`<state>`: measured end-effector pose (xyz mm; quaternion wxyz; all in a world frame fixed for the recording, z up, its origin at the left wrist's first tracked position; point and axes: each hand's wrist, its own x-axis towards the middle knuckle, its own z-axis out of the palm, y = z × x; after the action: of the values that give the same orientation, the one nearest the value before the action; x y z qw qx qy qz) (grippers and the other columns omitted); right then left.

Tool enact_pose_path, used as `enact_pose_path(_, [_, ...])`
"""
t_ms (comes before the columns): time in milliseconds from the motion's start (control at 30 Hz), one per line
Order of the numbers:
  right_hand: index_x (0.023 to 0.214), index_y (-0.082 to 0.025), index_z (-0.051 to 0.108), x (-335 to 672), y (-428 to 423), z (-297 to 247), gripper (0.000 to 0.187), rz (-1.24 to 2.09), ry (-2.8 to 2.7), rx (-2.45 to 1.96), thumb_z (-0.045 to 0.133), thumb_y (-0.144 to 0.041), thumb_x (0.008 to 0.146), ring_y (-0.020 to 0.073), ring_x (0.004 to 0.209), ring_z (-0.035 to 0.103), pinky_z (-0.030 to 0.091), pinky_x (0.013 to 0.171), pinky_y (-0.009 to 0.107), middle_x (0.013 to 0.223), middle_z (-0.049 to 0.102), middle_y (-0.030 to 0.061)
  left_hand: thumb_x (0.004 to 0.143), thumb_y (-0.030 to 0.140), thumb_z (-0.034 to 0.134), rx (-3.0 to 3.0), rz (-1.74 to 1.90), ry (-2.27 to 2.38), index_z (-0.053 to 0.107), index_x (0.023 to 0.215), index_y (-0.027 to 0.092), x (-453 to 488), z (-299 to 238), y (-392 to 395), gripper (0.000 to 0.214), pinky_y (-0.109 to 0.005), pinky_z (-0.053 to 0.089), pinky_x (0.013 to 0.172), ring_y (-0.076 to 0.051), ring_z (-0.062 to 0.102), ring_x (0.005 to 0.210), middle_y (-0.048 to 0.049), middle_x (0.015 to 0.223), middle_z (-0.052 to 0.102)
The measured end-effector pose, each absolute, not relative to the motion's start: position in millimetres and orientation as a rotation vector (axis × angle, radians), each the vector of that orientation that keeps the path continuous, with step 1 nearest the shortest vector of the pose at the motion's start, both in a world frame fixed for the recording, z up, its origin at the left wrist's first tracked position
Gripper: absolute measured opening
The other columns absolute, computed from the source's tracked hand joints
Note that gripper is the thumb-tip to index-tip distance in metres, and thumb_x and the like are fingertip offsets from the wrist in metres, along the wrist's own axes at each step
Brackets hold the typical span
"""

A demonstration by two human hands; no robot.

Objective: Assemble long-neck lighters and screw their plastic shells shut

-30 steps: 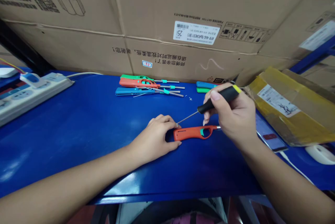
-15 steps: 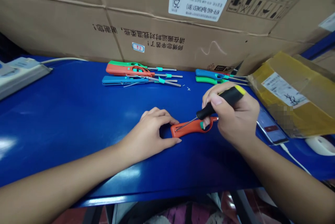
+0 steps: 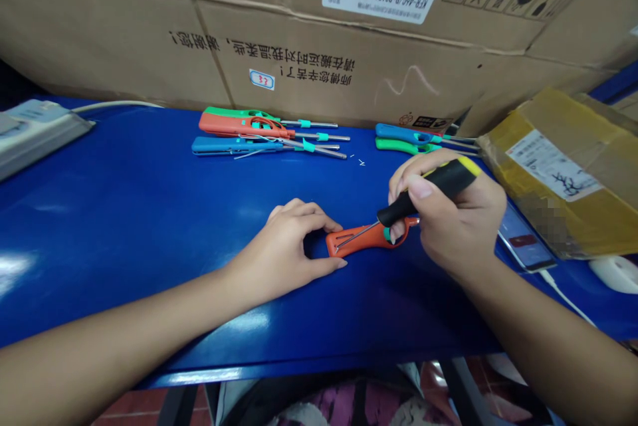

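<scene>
An orange long-nosed lighter (image 3: pixel 357 240) lies on the blue table (image 3: pixel 149 213) in the middle. My left hand (image 3: pixel 294 246) curls round its left end, thumb and fingertips touching the handle. My right hand (image 3: pixel 448 213) is closed on a screwdriver (image 3: pixel 428 188) with a black handle and yellow cap. The thin metal shaft slants down to the left, its tip on the left end of the lighter's handle.
Three more lighters (image 3: pixel 249 130) lie at the back centre, two others (image 3: pixel 413 140) to their right, against large cardboard boxes (image 3: pixel 299 34). A power strip (image 3: pixel 30 133) sits far left. A taped parcel (image 3: pixel 563 173), a phone (image 3: pixel 523 240) and a white mouse (image 3: pixel 615 273) lie at right.
The screwdriver tip has come down from just above the lighter onto its handle. The lighter has tilted slightly. The camera has dipped, so everything sits higher in view.
</scene>
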<state>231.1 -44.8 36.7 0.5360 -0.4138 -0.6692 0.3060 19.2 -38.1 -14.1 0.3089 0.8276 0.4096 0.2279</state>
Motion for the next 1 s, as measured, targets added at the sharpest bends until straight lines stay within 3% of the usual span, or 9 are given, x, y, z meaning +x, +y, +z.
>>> enact_pose_path(1000, [0.08,-0.022,0.063,231.6,-38.5,27.9,0.016,0.71,-1.54,-0.844,0.067,-0.03,0.092,0.0098,0.039,0.055,0.046,0.034,0.024,0.062,0.058,-0.0045,0.075,0.031,0.087,2.188,0.622,1.068,0.073,0.103,0.024,19.3,-14.4,-39.0,0.032,-0.044,0.043,0.092,-0.024,0.061,0.1,-0.0003,0.107,0.073])
